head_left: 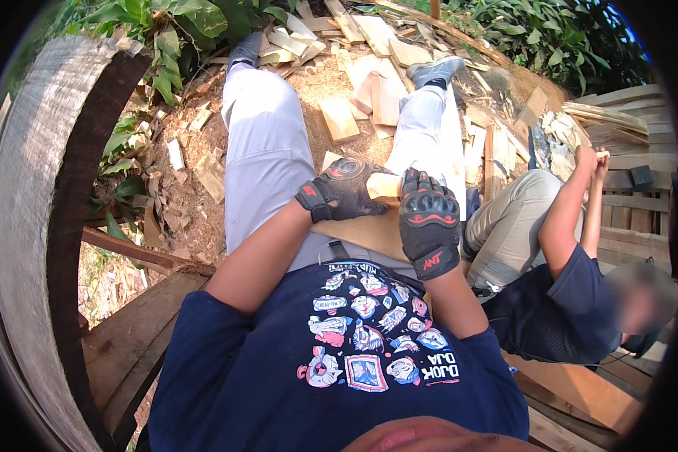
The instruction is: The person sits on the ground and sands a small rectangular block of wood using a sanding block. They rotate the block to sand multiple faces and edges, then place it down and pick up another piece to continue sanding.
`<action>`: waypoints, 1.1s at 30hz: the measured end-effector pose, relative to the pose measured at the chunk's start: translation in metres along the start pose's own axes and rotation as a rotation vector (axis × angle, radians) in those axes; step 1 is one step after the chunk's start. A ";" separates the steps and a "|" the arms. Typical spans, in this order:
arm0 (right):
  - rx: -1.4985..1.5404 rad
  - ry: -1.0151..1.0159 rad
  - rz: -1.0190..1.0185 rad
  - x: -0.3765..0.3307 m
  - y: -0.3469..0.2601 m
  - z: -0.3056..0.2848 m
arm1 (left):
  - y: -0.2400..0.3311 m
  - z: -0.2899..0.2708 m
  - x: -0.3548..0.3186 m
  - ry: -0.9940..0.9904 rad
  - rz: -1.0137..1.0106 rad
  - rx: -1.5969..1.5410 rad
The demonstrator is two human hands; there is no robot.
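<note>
My left hand (345,190), in a black glove, is closed around one side of a small pale wooden block (385,186); its thumb lies along the near side. My right hand (430,220), also gloved in black with red trim, is at the block's right side, knuckles up. Its fingers are bent close together, and whatever they grip is hidden beneath them. A flat wooden board (369,233) lies across my lap under both hands.
Wood offcuts (340,120) and chips litter the ground between and beyond my legs. A large curved timber slab (49,173) rises at left. On the right, another person (572,279) sits close by, arms raised, beside stacked planks (631,215). Leafy plants (539,38) border the far side.
</note>
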State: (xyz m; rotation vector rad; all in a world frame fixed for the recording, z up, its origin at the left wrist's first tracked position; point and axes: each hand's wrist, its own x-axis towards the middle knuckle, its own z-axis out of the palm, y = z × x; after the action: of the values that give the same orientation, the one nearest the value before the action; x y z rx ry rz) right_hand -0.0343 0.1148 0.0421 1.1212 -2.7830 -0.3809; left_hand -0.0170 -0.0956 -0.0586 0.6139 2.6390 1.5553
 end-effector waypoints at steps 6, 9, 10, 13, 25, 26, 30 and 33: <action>0.027 -0.040 0.019 0.023 0.006 0.014 | 0.015 -0.017 -0.001 -0.047 -0.056 0.051; 0.188 0.125 -0.086 -0.012 0.022 0.001 | 0.015 -0.021 0.003 -0.122 -0.114 0.010; 0.311 0.037 -0.082 -0.017 0.030 -0.008 | 0.016 -0.020 0.001 -0.110 -0.139 0.022; 0.326 0.106 0.126 -0.019 0.052 -0.008 | 0.017 -0.018 0.001 -0.093 -0.141 0.025; 0.343 0.151 0.056 0.002 0.022 0.030 | 0.019 -0.020 0.002 -0.091 -0.125 0.034; 0.305 0.151 0.043 -0.002 0.020 0.025 | 0.017 -0.017 0.001 -0.083 -0.139 0.075; 0.253 0.165 -0.007 -0.008 0.016 0.009 | 0.013 -0.013 0.001 -0.062 -0.153 0.122; 0.283 0.116 -0.018 0.007 0.022 0.019 | 0.018 -0.013 -0.002 -0.035 -0.205 0.071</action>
State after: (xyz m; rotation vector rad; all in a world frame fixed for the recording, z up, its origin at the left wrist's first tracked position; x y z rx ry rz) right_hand -0.0573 0.1285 0.0301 1.1810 -2.7852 0.0785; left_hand -0.0119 -0.0997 -0.0366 0.3551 2.6434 1.3884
